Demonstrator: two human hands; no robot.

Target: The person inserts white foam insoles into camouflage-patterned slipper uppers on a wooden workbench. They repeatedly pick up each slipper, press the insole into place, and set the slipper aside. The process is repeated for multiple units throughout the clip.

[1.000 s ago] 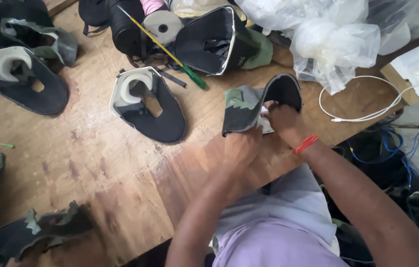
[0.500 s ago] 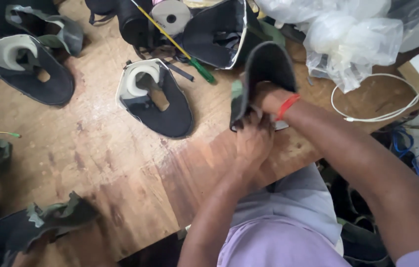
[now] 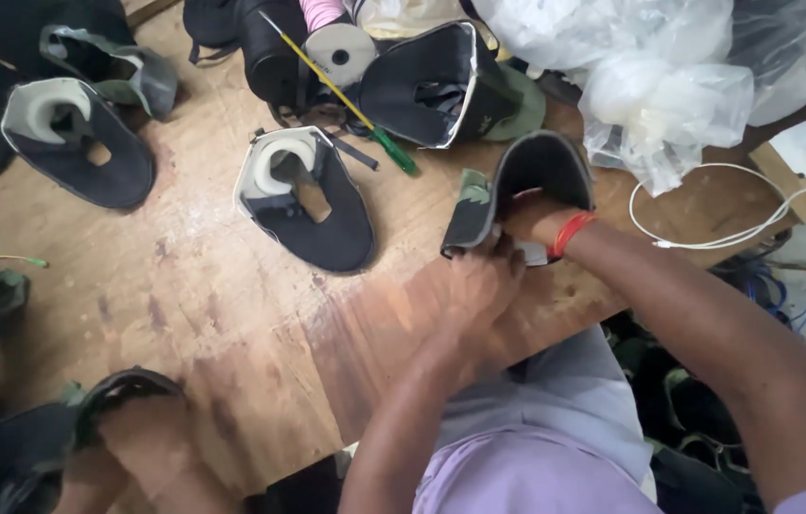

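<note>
**A:** Both hands are on the one black shoe upper (image 3: 541,171), stood on edge on the counter (image 3: 184,286), just right of the flat upper with the pale collar (image 3: 303,205).

**B:** What's each hand doing?

**A:** The right hand (image 3: 528,217), red band (image 3: 572,233) at the wrist, is pushed inside the opening, so I can't tell how its fingers are set. The left hand (image 3: 481,281) is closed on the near edge, by the camouflage patch (image 3: 472,195).

**B:** So which step?

**A:** I'd say working or shaping the inside of that upper while the left hand braces it. The next move looks to need a steady hold on the rim and room to turn the piece.

**B:** Anything crowding it?

**A:** Plenty. Beyond the flat upper lies a yellow tool with a green handle (image 3: 346,100), its handle end close to the held piece. Further right, an open black upper (image 3: 436,86), clear plastic bags (image 3: 669,86) and a white cable (image 3: 707,224). Far left of the flat upper, another like it (image 3: 74,143).
</note>
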